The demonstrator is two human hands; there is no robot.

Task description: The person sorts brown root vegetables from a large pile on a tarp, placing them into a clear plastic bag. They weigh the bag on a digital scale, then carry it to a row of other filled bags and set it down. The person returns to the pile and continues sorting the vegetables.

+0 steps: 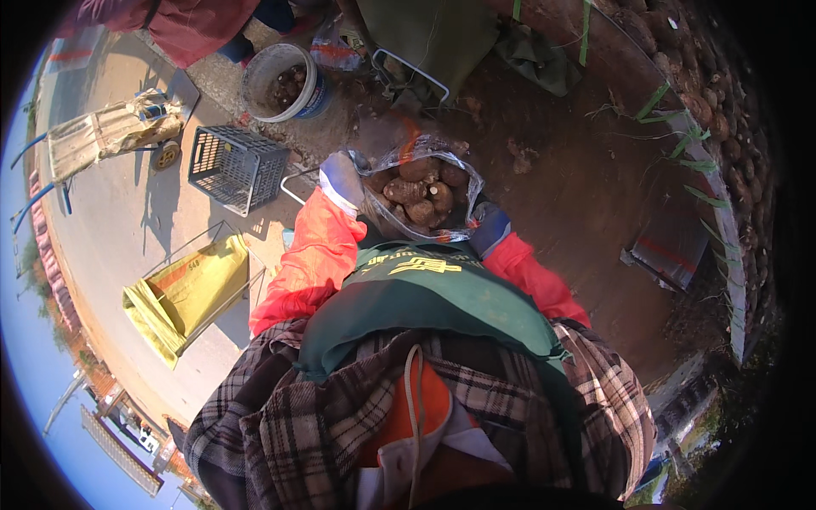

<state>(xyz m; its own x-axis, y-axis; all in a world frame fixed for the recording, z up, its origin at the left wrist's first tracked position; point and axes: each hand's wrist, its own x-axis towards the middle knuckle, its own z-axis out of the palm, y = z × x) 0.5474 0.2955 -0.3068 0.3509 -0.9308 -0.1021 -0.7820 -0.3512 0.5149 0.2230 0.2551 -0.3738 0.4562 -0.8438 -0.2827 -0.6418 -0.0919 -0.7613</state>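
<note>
Brown taro corms (417, 191) with ringed, rough skins lie in a clear plastic bag (475, 185) with orange-red markings, its mouth spread wide in front of my body. My left hand (341, 180), in a grey-blue and white glove, grips the bag's rim at the left of the picture. At the opposite side of the rim, my right hand (491, 228), gloved alike, is partly hidden by the bag and shadow, with the film against its fingers. The bag's lower part is out of sight above my green apron (421, 287).
A white bucket (310, 86) holds small corms near another person (185, 29). To the left stand a plastic crate (239, 167), a yellow sack (191, 287) on a wire frame and a hand truck (108, 131). A heap of corms (733, 140) borders the right side.
</note>
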